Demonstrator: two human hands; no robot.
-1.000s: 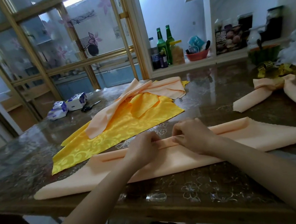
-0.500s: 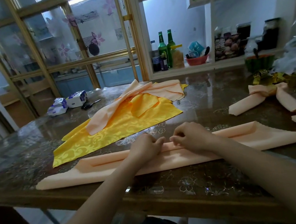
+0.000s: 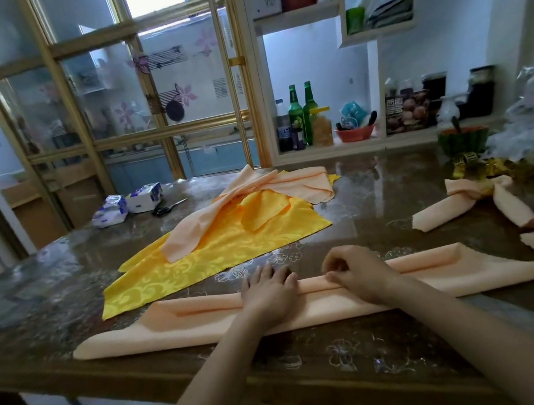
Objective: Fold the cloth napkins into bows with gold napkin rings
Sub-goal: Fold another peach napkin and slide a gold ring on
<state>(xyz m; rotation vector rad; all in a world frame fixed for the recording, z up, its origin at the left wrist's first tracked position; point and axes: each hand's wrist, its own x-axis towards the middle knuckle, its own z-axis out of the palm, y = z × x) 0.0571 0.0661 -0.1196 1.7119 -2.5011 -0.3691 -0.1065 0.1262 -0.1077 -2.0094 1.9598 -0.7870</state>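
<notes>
Table (image 3: 36,292): one, dark and glossy, bearing all the cloth.
Working napkin (image 3: 179,323): one, peach, folded into a long band along the near table edge, with a raised fold along its far side.
Yellow cloth (image 3: 205,263): one, patterned, spread just behind the band.
Loose peach cloth (image 3: 225,208): draped over the yellow cloth; the number of pieces cannot be told.
Finished bow (image 3: 450,206): one, at the right, with a gold ring (image 3: 485,191) at its middle.
Left hand (image 3: 268,290): fingers straight and flat, pressing the raised fold at mid-band.
Right hand (image 3: 356,275): fingers curled, thumb and fingertips pinching the same fold, just beside the left hand.
Tissue packs (image 3: 109,214): two, at the far left.
Green bottles (image 3: 295,111): two, on the shelf.
Scissors (image 3: 167,208): one pair, beside the packs.
</notes>
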